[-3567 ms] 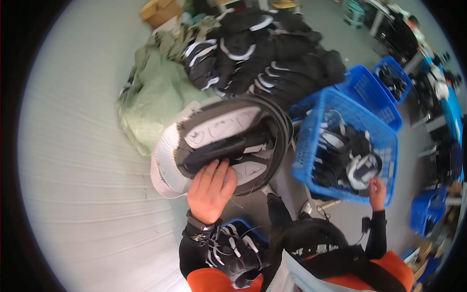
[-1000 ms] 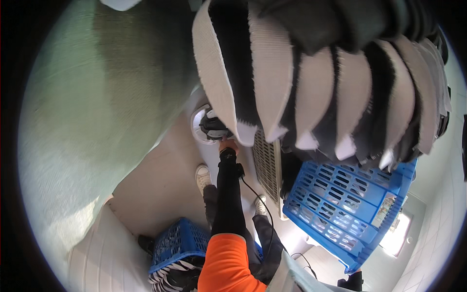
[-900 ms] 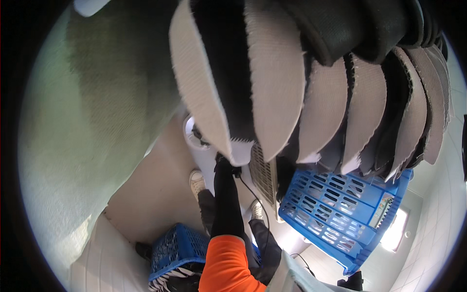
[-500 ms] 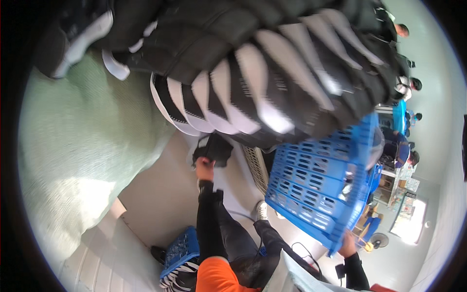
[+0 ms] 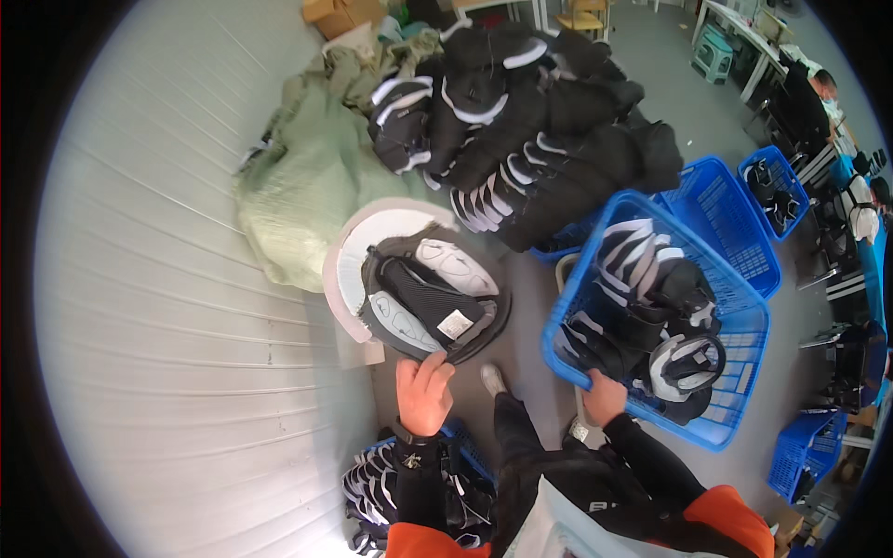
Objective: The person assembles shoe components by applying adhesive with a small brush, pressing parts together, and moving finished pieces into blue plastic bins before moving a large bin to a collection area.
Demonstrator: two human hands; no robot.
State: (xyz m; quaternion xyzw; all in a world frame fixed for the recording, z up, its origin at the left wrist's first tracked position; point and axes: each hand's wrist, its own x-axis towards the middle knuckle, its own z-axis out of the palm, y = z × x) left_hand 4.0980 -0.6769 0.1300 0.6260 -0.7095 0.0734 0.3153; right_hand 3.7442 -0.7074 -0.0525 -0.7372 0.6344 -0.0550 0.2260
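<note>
Touching padded liner at 12 o'clock from left hand, I can't tell if grasped | right hand clutching blue basket rim, basket's 7 o'clock

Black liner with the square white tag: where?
Head view, left of centre: the black liner is at the left hand, between the green sack and the large blue basket.
</note>
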